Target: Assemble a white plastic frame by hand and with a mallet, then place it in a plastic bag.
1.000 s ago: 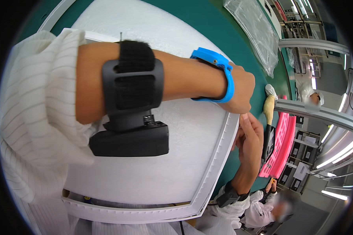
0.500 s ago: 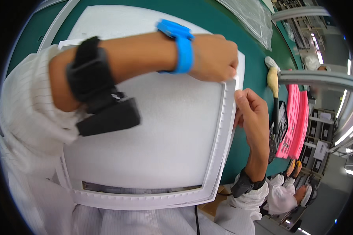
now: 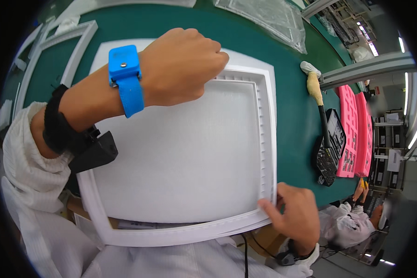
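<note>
1. Here, the white frame (image 3: 268, 139) fills the middle of the picture, its lower edge close to the person's clothing.
2. The 2 hands are well apart. The right hand (image 3: 296, 215) grips the frame's lower right corner, thumb over the inner edge and fingers curled around the outside.
3. The left hand (image 3: 185, 67) is bent into a loose fist over the frame's upper edge, at upper centre. Its fingertips are hidden, so I cannot tell whether it holds anything.
4. A blue wristband (image 3: 125, 65) circles the left wrist; a black device (image 3: 97, 153) is strapped farther up that forearm.
5. A white sheet (image 3: 180, 153) lies under the frame on the green bench (image 3: 294, 139).
6. At right lie a tan-handled tool (image 3: 314, 88) and 2 pink trays (image 3: 347, 134).
7. A clear plastic wrapping (image 3: 273, 23) lies at the top, another pale frame (image 3: 81, 41) at upper left.
8. A co-worker (image 3: 345, 227) sits at lower right.
</note>
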Tool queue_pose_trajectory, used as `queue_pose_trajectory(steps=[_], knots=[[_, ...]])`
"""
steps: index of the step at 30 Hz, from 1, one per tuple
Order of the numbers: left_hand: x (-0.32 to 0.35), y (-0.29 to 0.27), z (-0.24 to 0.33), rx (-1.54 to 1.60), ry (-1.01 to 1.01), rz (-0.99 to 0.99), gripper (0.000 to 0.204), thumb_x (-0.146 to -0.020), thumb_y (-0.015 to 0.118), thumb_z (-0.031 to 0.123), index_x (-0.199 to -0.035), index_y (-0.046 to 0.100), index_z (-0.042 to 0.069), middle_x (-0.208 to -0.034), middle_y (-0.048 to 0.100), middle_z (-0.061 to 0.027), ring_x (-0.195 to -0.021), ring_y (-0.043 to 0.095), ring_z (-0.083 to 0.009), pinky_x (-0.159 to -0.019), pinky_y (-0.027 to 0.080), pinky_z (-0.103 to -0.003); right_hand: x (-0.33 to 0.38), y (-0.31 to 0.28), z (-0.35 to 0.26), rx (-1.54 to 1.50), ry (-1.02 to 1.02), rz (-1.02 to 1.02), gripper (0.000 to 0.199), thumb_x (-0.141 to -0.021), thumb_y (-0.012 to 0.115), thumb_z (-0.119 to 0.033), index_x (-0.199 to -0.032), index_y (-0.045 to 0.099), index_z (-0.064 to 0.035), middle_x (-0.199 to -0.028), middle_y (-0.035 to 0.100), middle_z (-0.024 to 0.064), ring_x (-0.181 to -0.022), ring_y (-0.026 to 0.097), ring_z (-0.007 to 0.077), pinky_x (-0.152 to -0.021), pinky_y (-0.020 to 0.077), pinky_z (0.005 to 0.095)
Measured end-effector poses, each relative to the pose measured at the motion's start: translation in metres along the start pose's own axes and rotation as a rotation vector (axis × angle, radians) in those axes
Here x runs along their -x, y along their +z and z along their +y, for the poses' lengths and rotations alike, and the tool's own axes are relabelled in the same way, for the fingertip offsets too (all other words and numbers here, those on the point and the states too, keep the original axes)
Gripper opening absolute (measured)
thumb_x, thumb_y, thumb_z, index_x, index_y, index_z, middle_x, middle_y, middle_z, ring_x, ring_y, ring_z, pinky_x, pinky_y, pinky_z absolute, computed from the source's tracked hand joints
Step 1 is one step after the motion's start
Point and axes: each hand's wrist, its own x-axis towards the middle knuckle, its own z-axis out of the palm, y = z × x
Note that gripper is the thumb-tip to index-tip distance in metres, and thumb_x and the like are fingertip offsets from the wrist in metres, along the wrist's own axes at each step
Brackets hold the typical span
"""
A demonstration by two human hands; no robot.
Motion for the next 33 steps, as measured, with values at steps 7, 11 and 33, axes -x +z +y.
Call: queue_pose_trajectory(steps=[7, 11, 33], knots=[[0.018, -0.044, -0.027, 0.09, -0.171, 0.075, 0.017, -0.087, 0.065, 0.014, -0.085, 0.063, -0.003, -0.077, 0.063, -0.0193, -0.072, 0.06, -0.0373, -0.068, 0.047, -0.047, -0.068, -0.06, 0.035, 0.211, -0.21, 0.632, 0.02, -0.084, 0.073, -0.02, -0.082, 0.067, -0.001, -0.072, 0.061, 0.0161, -0.067, 0.06, 0.0343, -0.066, 0.0441, 0.0447], [0.041, -0.081, -0.023, 0.123, -0.353, -0.354, 0.023, -0.086, 0.065, 0.021, -0.081, 0.065, -0.001, -0.071, 0.063, -0.0197, -0.068, 0.059, -0.0361, -0.066, 0.047, -0.044, -0.133, -0.08, 0.028, 0.143, -0.293, 0.408, 0.021, -0.083, 0.073, -0.02, -0.084, 0.07, 0.0005, -0.084, 0.066, 0.0182, -0.082, 0.061, 0.0383, -0.074, 0.0456, 0.0448], [-0.002, 0.016, -0.005, 0.848, -0.325, -0.107, 0.029, -0.099, 0.061, 0.033, -0.095, 0.063, 0.004, -0.083, 0.055, -0.0042, -0.075, 0.047, -0.0155, -0.07, 0.04, -0.03, -0.202, -0.014, 0.005, -0.69, -0.369, 0.113, 0.037, -0.094, 0.066, -0.034, -0.082, 0.066, 0.0016, -0.073, 0.054, 0.0001, -0.071, 0.045, 0.01, -0.066, 0.0388, 0.0278]])
